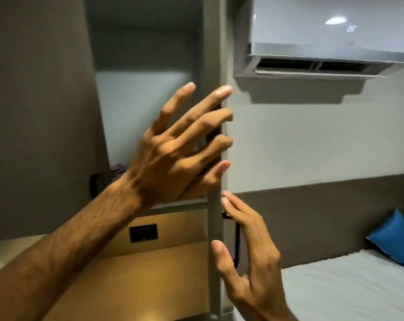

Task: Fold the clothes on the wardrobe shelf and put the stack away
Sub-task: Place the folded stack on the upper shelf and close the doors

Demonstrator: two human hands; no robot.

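Left hand (173,156): raised, back toward the camera, five fingers spread and straight; four fingertips lie along the edge of the tall grey wardrobe door (213,66). Its grip is wide and holds nothing. Right hand (249,253): lower, palm toward the same door edge, fingers straight beside the one black bar handle (237,237); grip wide, holding nothing. One small patch of purple clothing (118,169) shows on the wardrobe shelf (180,206), behind the left wrist. One white wall air conditioner (330,35) carries a blurred display, not readable. One blue pillow (395,237) lies on the white bed (349,290)
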